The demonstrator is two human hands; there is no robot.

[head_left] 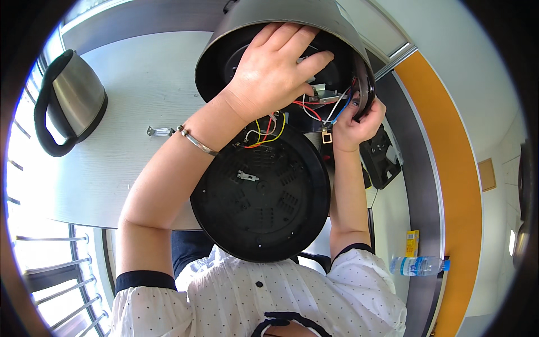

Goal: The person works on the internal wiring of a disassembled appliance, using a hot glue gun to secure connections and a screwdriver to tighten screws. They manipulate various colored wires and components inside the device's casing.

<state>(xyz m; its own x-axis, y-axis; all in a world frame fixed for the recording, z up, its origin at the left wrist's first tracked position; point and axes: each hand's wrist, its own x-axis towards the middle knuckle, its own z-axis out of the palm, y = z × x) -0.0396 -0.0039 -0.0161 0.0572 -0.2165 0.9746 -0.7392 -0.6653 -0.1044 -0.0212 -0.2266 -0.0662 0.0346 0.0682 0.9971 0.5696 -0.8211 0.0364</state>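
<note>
A round black appliance housing [292,16] lies tipped at the far edge of the table, its hollow side toward me. My left hand [275,70] reaches into it with fingers stretched out and spread; some fingertips meet the upper rim. Beside its thumb is a metal bracket [331,96] with red, white and blue wires [314,114]. My right hand [362,121] grips the housing's right side, thumb toward the inside. Nearer to me sits a round black vented base cover [261,216], joined by yellow, red and white wires [269,135]. A small grey clip [247,176] lies in the cover.
A steel kettle [78,98] with a black handle stands at the left of the pale table [143,73]. A small metal bracket [161,132] lies near my left forearm. Right of my right wrist is a black moulded part [382,160]. Farther right are a water bottle [418,265] and a yellow box [412,243].
</note>
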